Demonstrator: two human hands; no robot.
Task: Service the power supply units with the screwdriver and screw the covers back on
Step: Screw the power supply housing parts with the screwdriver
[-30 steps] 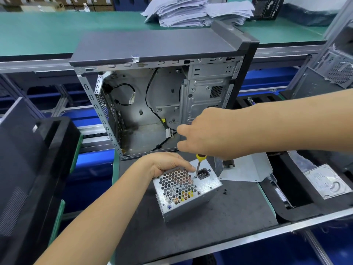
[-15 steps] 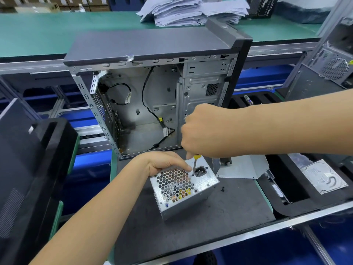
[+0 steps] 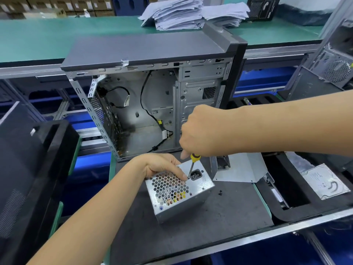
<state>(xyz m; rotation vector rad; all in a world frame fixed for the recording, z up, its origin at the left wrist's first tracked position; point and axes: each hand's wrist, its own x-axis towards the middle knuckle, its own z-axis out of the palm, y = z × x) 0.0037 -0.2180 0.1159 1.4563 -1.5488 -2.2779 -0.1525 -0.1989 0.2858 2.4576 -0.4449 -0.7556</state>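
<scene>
Steel power supply (image 3: 179,196) under left grip (image 3: 162,166); right grip (image 3: 200,133) around one screwdriver (image 3: 192,165).

No text, brand or number can be read anywhere here. The white label on the hard drive (image 3: 324,181) at the near right carries print, but it is too blurred to make out. The same goes for the pale markings on the black box (image 3: 263,7) at the far right and the stickers on the cartons (image 3: 57,5) at the far left.
</scene>
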